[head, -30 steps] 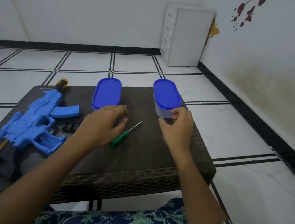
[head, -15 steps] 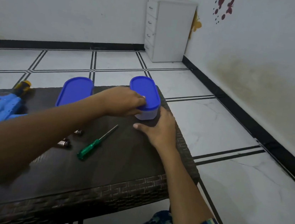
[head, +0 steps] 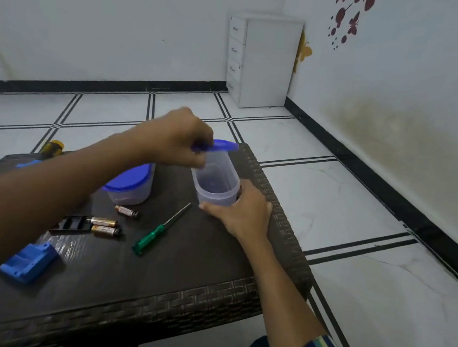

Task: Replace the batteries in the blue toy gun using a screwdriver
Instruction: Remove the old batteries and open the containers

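Where half a second ago the blue lid [head: 222, 145] sat closed on the clear container [head: 216, 184] with your left hand [head: 180, 138] resting on top, the lid is now off. Your left grip pinches it by its near edge and holds it tilted just above the open mouth. Your right hand [head: 239, 207], which lay flat on the desk [head: 181, 268] beside the container, now grasps it low down, with the thumb along the near wall and the fingers round the far side. Something dark lies at the bottom of the container, too blurred to name. The green-handled screwdriver [head: 157, 229] has not moved and lies just left of your right hand. Three batteries [head: 103, 221] lie further left, two of them touching a black cover [head: 71, 223]. A blue piece [head: 28, 261] sits near the desk's front edge. The second container [head: 131, 183] keeps its lid on, beneath your left forearm. The toy gun [head: 28, 163] is at the far left of the desk, almost wholly hidden behind that arm.
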### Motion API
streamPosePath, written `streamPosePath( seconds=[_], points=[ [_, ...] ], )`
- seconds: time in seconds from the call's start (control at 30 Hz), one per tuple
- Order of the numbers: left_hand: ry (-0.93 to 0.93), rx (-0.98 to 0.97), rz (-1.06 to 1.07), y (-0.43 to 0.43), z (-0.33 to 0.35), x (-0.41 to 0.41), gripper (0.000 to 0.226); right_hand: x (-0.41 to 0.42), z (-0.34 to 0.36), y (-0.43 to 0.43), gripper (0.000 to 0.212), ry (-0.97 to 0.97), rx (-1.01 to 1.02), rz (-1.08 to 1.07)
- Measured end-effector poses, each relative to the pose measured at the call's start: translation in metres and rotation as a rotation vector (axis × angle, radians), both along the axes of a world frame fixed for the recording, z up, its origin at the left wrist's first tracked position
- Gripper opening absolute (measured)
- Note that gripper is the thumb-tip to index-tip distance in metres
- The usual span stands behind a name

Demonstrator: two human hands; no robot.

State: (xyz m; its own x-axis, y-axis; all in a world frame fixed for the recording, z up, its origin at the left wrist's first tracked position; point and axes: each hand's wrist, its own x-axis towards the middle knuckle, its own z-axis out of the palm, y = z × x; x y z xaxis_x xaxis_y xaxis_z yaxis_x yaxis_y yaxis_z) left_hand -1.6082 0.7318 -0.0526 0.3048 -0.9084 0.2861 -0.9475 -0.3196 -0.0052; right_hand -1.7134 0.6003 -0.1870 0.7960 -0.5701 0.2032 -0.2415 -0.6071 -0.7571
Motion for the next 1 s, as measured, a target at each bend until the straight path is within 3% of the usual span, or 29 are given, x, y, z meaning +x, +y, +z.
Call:
streamPosePath(
  seconds=[0.13, 0.2, 0.27, 0.37, 0.43, 0.53, 0.7, 0.77, 0.83, 0.9, 1.0],
  points=[
    [0.241, -0.644, 0.447, 0.046, 0.000, 0.016, 0.020, -0.004, 0.004, 0.000, 0.084, 0.026, -0.020, 0.029],
    [0.541, -0.987, 0.647, 0.073, -0.015, 0.027, 0.010, -0.007, 0.007, 0.003, 0.100, 0.061, -0.057, 0.054],
    [0.909, -1.274, 0.810, 0.099, -0.034, 0.033, 0.005, -0.011, 0.009, 0.007, 0.100, 0.083, -0.111, 0.084],
    [1.241, -1.400, 0.942, 0.134, -0.068, 0.041, 0.018, -0.013, 0.009, 0.013, 0.084, 0.137, -0.192, 0.121],
    [1.339, -1.372, 0.988, 0.143, -0.081, 0.038, 0.030, -0.014, 0.009, 0.014, 0.077, 0.160, -0.214, 0.121],
    [1.246, -1.144, 1.114, 0.144, -0.086, 0.030, 0.019, -0.014, 0.008, 0.018, 0.080, 0.160, -0.236, 0.117],
    [1.132, -0.824, 1.204, 0.157, -0.088, 0.024, 0.044, -0.015, 0.020, 0.038, 0.100, 0.203, -0.341, 0.054],
    [0.939, -0.702, 1.241, 0.162, -0.085, 0.020, 0.060, -0.017, 0.030, 0.047, 0.088, 0.059, -0.374, -0.019],
    [0.609, -0.627, 1.236, 0.170, -0.081, 0.010, 0.062, -0.016, 0.035, 0.061, 0.061, -0.179, -0.424, -0.044],
    [0.377, -0.641, 1.081, 0.174, -0.081, -0.013, 0.038, -0.012, 0.036, 0.081, 0.030, -0.391, -0.400, 0.060],
    [0.228, -0.427, 0.766, 0.172, -0.094, -0.043, 0.010, -0.004, 0.029, 0.113, 0.009, -0.301, -0.335, 0.335]
  ],
)
